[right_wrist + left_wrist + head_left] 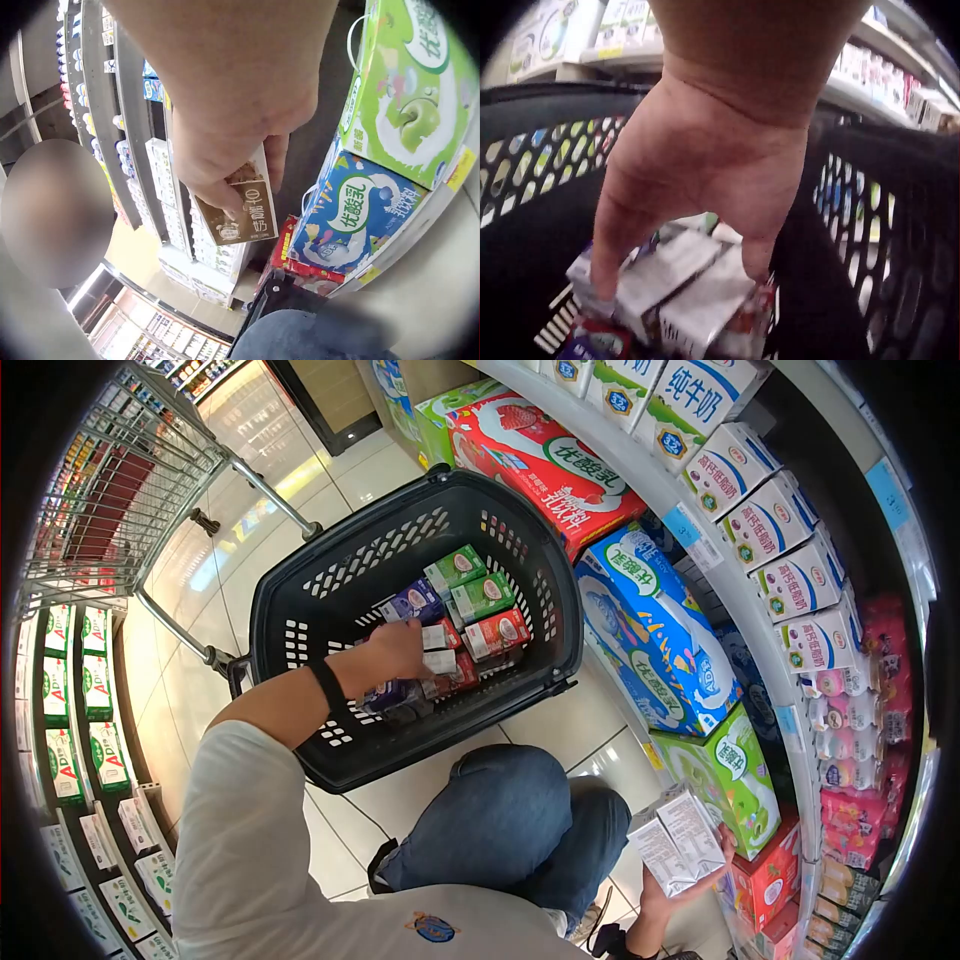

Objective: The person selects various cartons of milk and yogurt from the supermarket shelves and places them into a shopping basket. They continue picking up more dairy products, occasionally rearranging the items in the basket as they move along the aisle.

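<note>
Inside the black shopping basket (450, 740), my left hand (398, 648) reaches down over a pair of small white-topped cartons (697, 289). Its thumb and fingers grip their two sides in the left wrist view. Green cartons (482, 597), a red carton (497, 635) and purple cartons (412, 600) lie around it in the basket. Low on the right, beside the stacked gift boxes, my right hand (665, 900) holds two small drink cartons (680, 840) side by side, grey-white ends up. The right wrist view shows a brown and white face on the held carton (247, 214).
Large red (545, 465), blue (660, 630) and green (730, 770) drink boxes line the shelf base on the right. Above them stand rows of white milk cartons (800, 585). A wire shopping cart (130, 490) is beyond the basket, and another stocked shelf (100, 760) runs along the left.
</note>
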Available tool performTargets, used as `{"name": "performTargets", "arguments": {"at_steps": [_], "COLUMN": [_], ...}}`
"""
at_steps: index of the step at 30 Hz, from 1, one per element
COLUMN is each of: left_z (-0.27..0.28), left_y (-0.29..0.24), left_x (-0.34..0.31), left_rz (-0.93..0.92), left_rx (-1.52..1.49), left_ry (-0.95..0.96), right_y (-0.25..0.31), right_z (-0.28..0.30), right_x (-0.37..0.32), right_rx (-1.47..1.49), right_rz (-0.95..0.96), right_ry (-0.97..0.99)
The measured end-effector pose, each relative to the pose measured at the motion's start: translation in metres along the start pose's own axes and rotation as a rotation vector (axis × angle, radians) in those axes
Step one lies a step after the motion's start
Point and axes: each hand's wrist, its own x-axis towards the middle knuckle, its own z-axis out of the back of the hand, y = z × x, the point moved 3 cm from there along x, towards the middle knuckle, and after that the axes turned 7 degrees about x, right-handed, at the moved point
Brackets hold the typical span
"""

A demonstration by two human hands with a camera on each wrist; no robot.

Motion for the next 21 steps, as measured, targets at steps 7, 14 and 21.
{"name": "performTargets", "arguments": {"at_steps": [7, 14, 21], "left_z": [0.132, 0.096, 0.091], "left_y": [-0.090, -0.154, -0.123], "left_x": [-0.182, -0.218, -0.176], "left_rz": [-0.854, -0.784, -0.878], "left_rx": [-0.455, 0.062, -0.105], "left_ry": [-0.678, -1.174, -0.824], "right_y": [0.024, 0.068, 0.065], "right_z": [-0.054, -0.123, -0.144], "right_x": [0.027, 0.043, 0.050], "right_rx": [0.503, 1.103, 1.048], "right_rz": [-0.377, -1.020, -0.931], "right_ry": [0.200, 0.437, 0.643]}}
